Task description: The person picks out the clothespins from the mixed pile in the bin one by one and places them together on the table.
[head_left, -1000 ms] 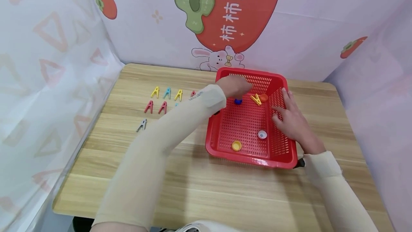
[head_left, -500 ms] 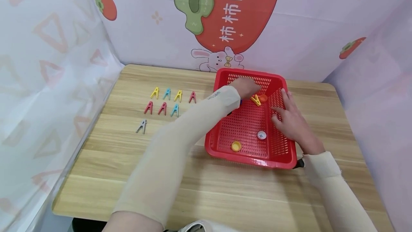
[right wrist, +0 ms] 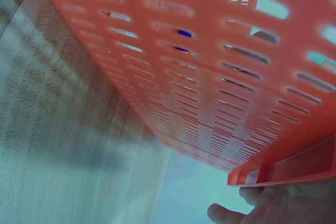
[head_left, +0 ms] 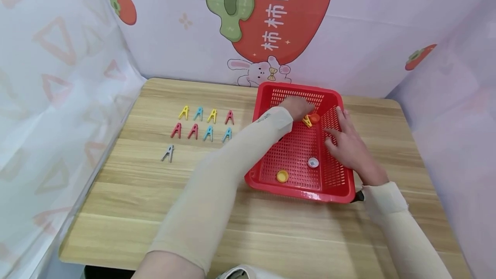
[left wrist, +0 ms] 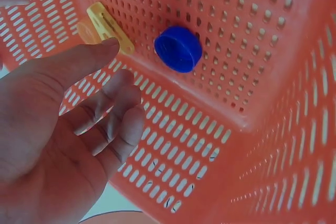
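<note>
In the head view my left hand (head_left: 297, 107) is inside the red plastic basket (head_left: 298, 194), over its far end. A yellow clothespin (left wrist: 111, 28) lies on the basket floor beside an orange cap (head_left: 314, 118). In the left wrist view my thumb and loosely bent fingers are close to that clothespin, with a gap between them and nothing gripped. A blue bottle cap (left wrist: 178, 49) lies near the hand; in the head view the arm hides it. My right hand (head_left: 350, 147) holds the basket's right rim, with fingers on both sides of the wall.
Several clothespins stand in rows on the wooden table (head_left: 155, 210) left of the basket, among them a grey one (head_left: 168, 153) and a red one (head_left: 229, 117). A yellow cap (head_left: 282, 176) and a white cap (head_left: 313, 162) lie in the basket's near half.
My left hand has moved right inside the basket, from above the blue cap towards the yellow clothespin. More clothespins on the table are uncovered by the arm. My right hand stays on the rim.
</note>
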{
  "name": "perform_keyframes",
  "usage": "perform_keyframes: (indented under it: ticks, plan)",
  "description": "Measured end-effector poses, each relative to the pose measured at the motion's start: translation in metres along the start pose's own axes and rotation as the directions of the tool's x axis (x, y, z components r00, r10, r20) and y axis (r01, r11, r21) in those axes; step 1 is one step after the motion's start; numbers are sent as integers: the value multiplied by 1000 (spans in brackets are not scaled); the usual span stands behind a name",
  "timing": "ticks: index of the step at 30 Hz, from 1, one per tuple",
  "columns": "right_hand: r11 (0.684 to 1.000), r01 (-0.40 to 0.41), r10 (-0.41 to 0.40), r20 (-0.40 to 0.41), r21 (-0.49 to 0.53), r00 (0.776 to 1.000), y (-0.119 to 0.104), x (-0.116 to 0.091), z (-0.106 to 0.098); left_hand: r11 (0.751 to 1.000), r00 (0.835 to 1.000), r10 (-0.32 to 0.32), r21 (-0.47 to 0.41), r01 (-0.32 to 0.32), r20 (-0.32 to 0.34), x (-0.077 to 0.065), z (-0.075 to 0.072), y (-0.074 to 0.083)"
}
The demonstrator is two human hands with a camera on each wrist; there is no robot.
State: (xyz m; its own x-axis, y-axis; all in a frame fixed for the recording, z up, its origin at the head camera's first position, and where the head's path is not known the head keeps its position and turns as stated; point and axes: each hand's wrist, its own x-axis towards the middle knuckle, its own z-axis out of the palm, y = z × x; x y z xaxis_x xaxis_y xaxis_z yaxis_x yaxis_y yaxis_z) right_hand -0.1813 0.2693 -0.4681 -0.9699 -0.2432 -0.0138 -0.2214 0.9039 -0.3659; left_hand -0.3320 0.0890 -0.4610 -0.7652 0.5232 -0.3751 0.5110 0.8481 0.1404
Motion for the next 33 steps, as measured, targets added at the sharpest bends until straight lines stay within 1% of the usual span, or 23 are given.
perform_keyframes:
  ticks: [1, 2, 4, 5, 6, 9, 10, 12, 14, 18, 19, 21, 25, 26, 28, 30, 33]
  plan:
    - [1000, -2, 2, -2, 1, 1000, 0, 0, 0, 999, 1000, 12, 43, -12, -3, -3, -1, 3]
    - [1000, -3, 3, -4, 3, 1000, 0, 0, 1, 989, 999, 45, 140, -43, -11, -5, -1, 5]
    - [1000, -4, 4, -9, 5, 1000, 0, 0, 1, 972, 997, 79, 225, -74, -15, -5, 0, 8]
    - [1000, -5, 5, -10, 5, 1000, 0, 0, 2, 968, 997, 81, 239, -76, -11, -1, 2, 9]
    - [1000, -5, 5, -10, 5, 1000, 0, 0, 2, 966, 997, 80, 249, -76, -6, 6, 6, 8]
    - [1000, -10, 10, -9, 7, 1000, 0, 0, 3, 970, 998, 62, 235, -61, 0, 28, 18, 5]
    - [1000, -11, 11, -8, 7, 1000, 0, 0, 3, 962, 998, 67, 264, -64, -1, 35, 21, 4]
    - [1000, -13, 13, -5, 7, 1000, 0, 0, 3, 967, 998, 55, 249, -50, -16, 40, 25, 4]
    - [1000, -11, 11, -5, 7, 1000, 0, 0, 3, 967, 998, 45, 254, -34, -35, 39, 25, 6]
    - [1000, -9, 9, -5, 6, 1000, 1, 0, 2, 950, 997, 51, 311, -31, -58, 15, 15, 15]
    - [1000, -9, 9, -5, 7, 1000, 1, 0, 3, 950, 996, 47, 313, -22, -74, 14, 16, 16]
    - [1000, -10, 10, -5, 7, 1000, 1, 0, 3, 945, 996, 51, 328, -23, -77, 3, 12, 20]
    - [1000, -6, 7, -9, 10, 1000, 1, 0, 4, 939, 996, 38, 344, -10, -77, 14, 18, 19]
    - [1000, -3, 3, -12, 11, 1000, 1, 0, 4, 933, 997, 41, 359, -15, -67, 13, 17, 19]
    - [1000, 1, -1, -18, 12, 1000, 1, 1, 4, 920, 997, 43, 391, -14, -66, 24, 24, 16]
    - [1000, 1, 0, -20, 12, 1000, 1, 1, 4, 908, 997, 49, 419, -18, -62, 16, 22, 18]
    - [1000, -4, 4, -17, 11, 1000, 0, 1, 3, 899, 997, 59, 438, -28, -58, 2, 18, 21]
